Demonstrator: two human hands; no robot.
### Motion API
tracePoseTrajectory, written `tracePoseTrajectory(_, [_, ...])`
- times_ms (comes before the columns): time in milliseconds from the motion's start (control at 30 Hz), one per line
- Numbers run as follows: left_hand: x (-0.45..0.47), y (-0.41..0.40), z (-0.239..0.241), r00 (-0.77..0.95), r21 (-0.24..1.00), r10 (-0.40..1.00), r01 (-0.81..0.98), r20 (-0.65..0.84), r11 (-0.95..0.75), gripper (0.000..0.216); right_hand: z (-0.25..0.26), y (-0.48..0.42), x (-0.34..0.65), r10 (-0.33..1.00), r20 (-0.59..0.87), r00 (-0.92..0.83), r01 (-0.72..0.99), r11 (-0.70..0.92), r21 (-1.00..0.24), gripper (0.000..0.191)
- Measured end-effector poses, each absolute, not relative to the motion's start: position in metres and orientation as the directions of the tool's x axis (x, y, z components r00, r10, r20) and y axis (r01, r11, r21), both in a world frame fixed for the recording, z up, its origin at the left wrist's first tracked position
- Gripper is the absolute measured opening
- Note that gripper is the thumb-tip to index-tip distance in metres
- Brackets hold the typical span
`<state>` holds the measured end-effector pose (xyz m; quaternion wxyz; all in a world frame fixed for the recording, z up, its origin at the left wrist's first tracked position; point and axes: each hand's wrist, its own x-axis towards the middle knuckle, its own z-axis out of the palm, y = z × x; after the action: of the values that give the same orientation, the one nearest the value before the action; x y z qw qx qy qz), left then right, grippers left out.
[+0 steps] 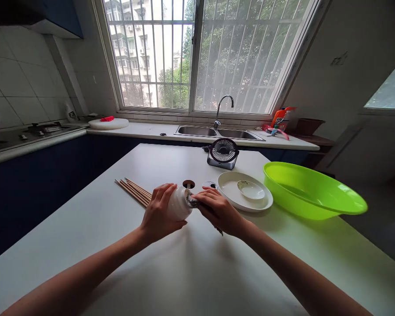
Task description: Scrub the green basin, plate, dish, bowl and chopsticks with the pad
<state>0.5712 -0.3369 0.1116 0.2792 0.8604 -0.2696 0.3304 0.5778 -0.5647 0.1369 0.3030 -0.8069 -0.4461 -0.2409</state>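
Observation:
My left hand [159, 214] is wrapped round a white jar [177, 205], tilted on its side above the table with its mouth facing right. My right hand [221, 210] pinches a crumpled grey cloth [192, 201] and presses it at the jar's mouth. A loose end of the cloth hangs below the right palm. Several wooden chopsticks [135, 192] lie beside my left hand, partly hidden by it. Right of my right hand is a white plate [228, 193] with a small patterned bowl [251, 189] resting on it.
A bright green basin [316, 188] stands at the table's right. A small black fan [223, 152] is towards the far edge, with a round hole [188, 184] in the tabletop nearer. Behind are a double sink [197, 131] and a tap [218, 114].

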Motion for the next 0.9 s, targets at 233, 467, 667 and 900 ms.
tracePoseTrajectory(233, [0.572, -0.336, 0.112, 0.580, 0.214, -0.322, -0.671, 0.748, -0.710, 0.099, 0.151, -0.565, 0.568, 0.497, 0.466, 0.732, 0.664, -0.370, -0.650, 0.024])
tracePoseTrajectory(467, [0.572, -0.336, 0.111, 0.538, 0.145, -0.356, -0.681, 0.764, -0.718, 0.094, 0.151, -0.562, 0.568, 0.420, 0.319, 0.850, 0.420, -0.172, -0.891, 0.029])
tracePoseTrajectory(667, [0.571, -0.336, 0.110, 0.573, 0.188, -0.350, -0.678, 0.741, -0.711, 0.097, 0.151, -0.561, 0.571, 0.265, 0.264, 0.927, 0.297, -0.092, -0.951, 0.033])
tracePoseTrajectory(900, [0.569, -0.338, 0.110, 0.562, 0.165, -0.372, -0.686, 0.738, -0.709, 0.098, 0.150, -0.555, 0.569, 0.206, 0.406, 0.890, 0.448, -0.234, -0.863, 0.029])
